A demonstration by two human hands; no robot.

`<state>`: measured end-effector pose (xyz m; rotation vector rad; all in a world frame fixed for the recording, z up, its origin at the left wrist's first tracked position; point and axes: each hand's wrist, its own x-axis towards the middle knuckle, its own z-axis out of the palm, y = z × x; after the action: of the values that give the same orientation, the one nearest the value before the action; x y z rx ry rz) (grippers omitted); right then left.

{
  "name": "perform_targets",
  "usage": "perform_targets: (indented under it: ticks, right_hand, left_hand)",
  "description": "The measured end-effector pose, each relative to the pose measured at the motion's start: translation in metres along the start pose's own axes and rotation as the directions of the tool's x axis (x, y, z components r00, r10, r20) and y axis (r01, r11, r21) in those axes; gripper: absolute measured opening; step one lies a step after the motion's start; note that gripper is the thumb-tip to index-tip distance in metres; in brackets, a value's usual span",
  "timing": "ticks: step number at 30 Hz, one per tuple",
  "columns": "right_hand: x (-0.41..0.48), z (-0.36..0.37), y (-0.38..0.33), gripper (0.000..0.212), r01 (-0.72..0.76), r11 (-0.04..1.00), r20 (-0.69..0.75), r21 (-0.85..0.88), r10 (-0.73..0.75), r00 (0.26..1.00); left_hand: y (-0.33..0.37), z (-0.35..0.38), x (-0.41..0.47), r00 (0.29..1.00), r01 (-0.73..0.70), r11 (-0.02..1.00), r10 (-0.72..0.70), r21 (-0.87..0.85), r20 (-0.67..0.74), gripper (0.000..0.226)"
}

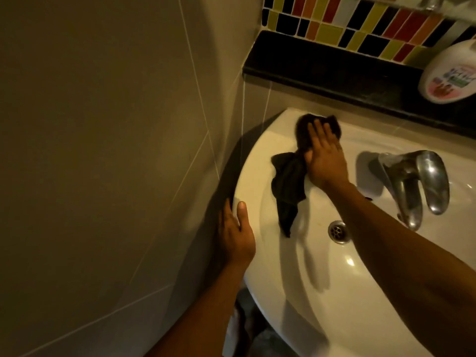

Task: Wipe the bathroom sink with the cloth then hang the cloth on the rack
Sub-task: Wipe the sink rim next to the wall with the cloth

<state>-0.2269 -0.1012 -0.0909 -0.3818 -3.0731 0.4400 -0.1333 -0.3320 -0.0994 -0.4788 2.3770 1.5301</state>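
While pressing flat on the dark crumpled cloth (288, 181) just above centre frame: right hand (325, 159), fingers straight, grip released. Cloth lying over the back-left rim of the white ceramic sink (257, 155), tail trailing into the basin near the round metal drain (339, 231). Lower left of centre: left hand (235, 233) resting on the rim, grip loose, thumb on top.

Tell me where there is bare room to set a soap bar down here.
Free: the ledge left of the bottle; the sink rim between right hand and tap. Crowded: back-left rim under cloth; left rim under left hand.
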Motion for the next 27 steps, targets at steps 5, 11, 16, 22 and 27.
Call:
perform_targets:
  ticks: [5, 11, 16, 22, 27]
  right_hand:
    - [-0.027, -0.012, 0.045, 0.055, -0.36, 0.932, 0.007, -0.045, 0.361, 0.932]
    - [-0.038, 0.001, 0.021, 0.066, -0.461, 0.878, 0.029, -0.127, 0.468, 0.883]
    - [-0.031, 0.019, -0.016, 0.063, -0.237, 0.971, -0.006, -0.027, 0.237, 0.971]
    - [-0.044, 0.011, 0.03, 0.069, -0.122, 0.972, 0.047, -0.202, 0.134, 0.99]
    - [-0.04, 0.008, 0.007, 0.06, -0.541, 0.836, -0.049, 0.091, 0.546, 0.836]
  left_hand:
    - [-0.004, 0.004, 0.002, 0.997, -0.057, 0.998, 0.058, 0.029, -0.059, 0.07]
    - [-0.009, 0.008, 0.006, 0.996, -0.05, 0.997, 0.054, 0.055, -0.076, 0.06]
    - [-0.012, 0.009, 0.009, 0.997, -0.034, 0.996, 0.04, 0.084, -0.073, 0.053]
    - [-0.007, 0.007, 0.007, 0.999, -0.01, 0.998, 0.013, 0.063, -0.05, 0.052]
    - [-0.011, 0.006, 0.008, 0.999, -0.012, 0.998, 0.015, 0.059, -0.048, 0.06]
